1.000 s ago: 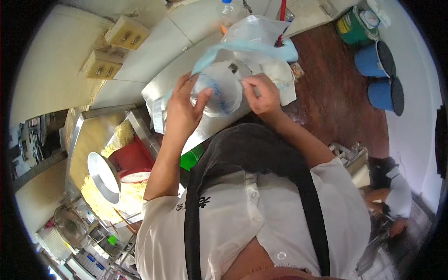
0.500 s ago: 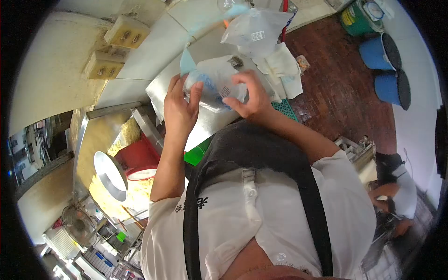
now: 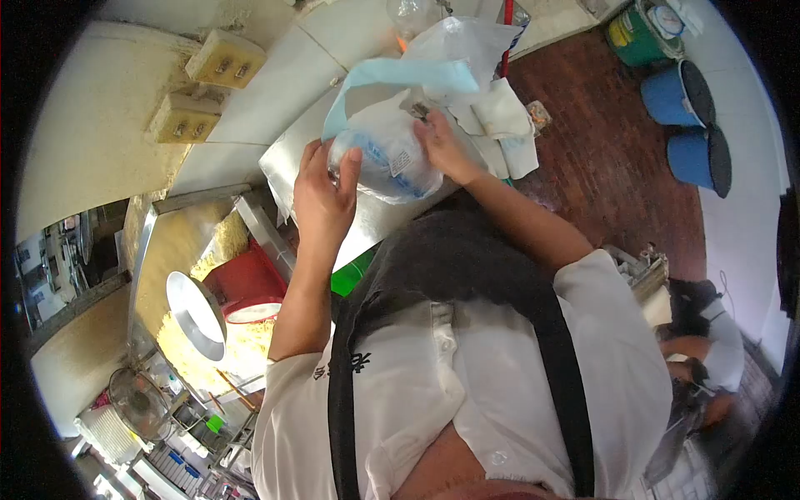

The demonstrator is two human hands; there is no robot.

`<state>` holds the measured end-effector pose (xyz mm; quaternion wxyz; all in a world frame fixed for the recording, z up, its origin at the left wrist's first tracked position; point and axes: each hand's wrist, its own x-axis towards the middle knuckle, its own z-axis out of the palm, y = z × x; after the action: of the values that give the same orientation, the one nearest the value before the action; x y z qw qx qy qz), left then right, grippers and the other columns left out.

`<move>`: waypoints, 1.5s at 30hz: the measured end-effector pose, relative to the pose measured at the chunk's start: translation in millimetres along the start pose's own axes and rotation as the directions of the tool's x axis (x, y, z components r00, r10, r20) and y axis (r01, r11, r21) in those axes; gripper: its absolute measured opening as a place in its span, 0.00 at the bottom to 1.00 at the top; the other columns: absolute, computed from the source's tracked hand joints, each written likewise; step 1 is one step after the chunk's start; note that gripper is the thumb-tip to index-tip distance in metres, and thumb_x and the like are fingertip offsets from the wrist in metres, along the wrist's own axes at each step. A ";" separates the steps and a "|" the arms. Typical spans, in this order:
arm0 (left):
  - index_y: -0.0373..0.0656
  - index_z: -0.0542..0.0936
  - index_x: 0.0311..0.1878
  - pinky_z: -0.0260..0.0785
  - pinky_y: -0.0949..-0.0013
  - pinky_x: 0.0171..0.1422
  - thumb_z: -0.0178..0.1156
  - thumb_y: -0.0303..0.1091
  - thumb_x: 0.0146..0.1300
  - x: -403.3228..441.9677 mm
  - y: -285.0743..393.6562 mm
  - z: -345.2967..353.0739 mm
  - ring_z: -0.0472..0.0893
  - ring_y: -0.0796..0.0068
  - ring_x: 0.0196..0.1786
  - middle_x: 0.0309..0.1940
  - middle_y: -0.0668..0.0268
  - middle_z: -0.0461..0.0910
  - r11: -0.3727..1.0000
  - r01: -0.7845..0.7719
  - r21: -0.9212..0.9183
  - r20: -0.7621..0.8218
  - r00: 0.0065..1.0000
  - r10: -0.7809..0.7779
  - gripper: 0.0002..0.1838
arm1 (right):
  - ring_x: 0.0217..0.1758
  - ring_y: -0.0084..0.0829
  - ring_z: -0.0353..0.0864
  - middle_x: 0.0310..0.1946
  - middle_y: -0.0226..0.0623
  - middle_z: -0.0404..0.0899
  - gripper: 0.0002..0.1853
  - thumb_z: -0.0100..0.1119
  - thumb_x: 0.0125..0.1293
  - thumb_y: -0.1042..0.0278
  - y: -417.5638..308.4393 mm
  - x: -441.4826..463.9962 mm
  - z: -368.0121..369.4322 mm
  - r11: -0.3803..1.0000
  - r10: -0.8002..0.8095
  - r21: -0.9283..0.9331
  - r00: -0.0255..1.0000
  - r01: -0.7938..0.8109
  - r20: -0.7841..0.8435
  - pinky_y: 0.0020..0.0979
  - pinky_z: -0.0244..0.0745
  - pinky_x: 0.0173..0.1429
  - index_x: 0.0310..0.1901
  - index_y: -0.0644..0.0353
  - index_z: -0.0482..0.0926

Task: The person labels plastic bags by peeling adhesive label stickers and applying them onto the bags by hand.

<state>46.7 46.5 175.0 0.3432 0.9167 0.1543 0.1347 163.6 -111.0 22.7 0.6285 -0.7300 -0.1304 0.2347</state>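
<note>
A clear plastic bag (image 3: 392,167) with blue print and a small square code lies on the metal counter, bulging around whitish contents. My left hand (image 3: 323,187) grips its left side, thumb on top and fingers curled behind. My right hand (image 3: 447,150) is closed at the bag's upper right edge, beside a small dark bit (image 3: 419,109); its fingertips are partly hidden and slightly blurred. A light blue strip (image 3: 400,73) rises near my left fingers and arcs over the far side of the bag. Where the strip's ends are fixed, I cannot tell.
The metal counter (image 3: 287,158) meets a tiled wall. Beyond the bag stand another clear plastic bag (image 3: 458,50) and folded whitish cloths (image 3: 504,125). To the left are a red container (image 3: 248,283), a metal bowl (image 3: 196,312) and yellow noodles. Blue buckets (image 3: 692,158) and another person (image 3: 708,350) are at right.
My right hand has moved up and its spread fingers have closed at the bag's edge. The light blue strip now arcs wide to the right. My left hand has stayed put.
</note>
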 end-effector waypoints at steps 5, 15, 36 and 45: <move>0.32 0.80 0.52 0.73 0.56 0.40 0.61 0.40 0.70 -0.2 4.6 7.3 0.81 0.48 0.36 0.44 0.48 0.79 0.998 -0.045 0.035 -0.035 0.998 0.046 0.19 | 0.78 0.54 0.55 0.73 0.61 0.55 0.49 0.62 0.68 0.49 -15.0 -22.5 -5.0 0.828 -0.478 -0.265 0.869 0.494 0.129 0.46 0.48 0.80 0.76 0.70 0.45; 0.31 0.81 0.55 0.74 0.59 0.55 0.53 0.40 0.76 -0.6 8.2 -0.1 0.82 0.49 0.49 0.50 0.46 0.80 0.990 -0.129 -0.056 -0.069 0.990 0.125 0.20 | 0.74 0.52 0.61 0.71 0.57 0.62 0.44 0.67 0.65 0.54 23.0 -38.0 -46.2 0.891 -0.252 -0.366 0.963 0.269 0.094 0.45 0.57 0.76 0.75 0.66 0.55; 0.36 0.80 0.59 0.71 0.58 0.66 0.77 0.43 0.53 18.6 27.2 -20.6 0.80 0.49 0.61 0.59 0.47 0.79 0.975 -0.223 0.009 0.215 0.952 0.216 0.33 | 0.46 0.29 0.82 0.46 0.36 0.83 0.19 0.64 0.69 0.58 4.4 6.6 -52.4 0.963 -0.223 0.160 0.974 0.216 0.028 0.31 0.76 0.52 0.55 0.61 0.79; 0.35 0.82 0.56 0.71 0.58 0.64 0.77 0.42 0.51 27.5 34.7 -14.3 0.80 0.49 0.60 0.59 0.49 0.79 0.978 -0.205 0.036 0.231 0.954 0.191 0.31 | 0.44 0.27 0.81 0.42 0.35 0.84 0.11 0.63 0.70 0.65 -62.1 4.8 -66.7 0.958 -0.281 0.017 0.927 0.286 0.250 0.31 0.76 0.50 0.47 0.62 0.82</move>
<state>73.4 40.4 212.5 0.3159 0.9467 0.0255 0.0583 208.1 -154.9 89.3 0.6271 -0.6742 -0.3150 0.2303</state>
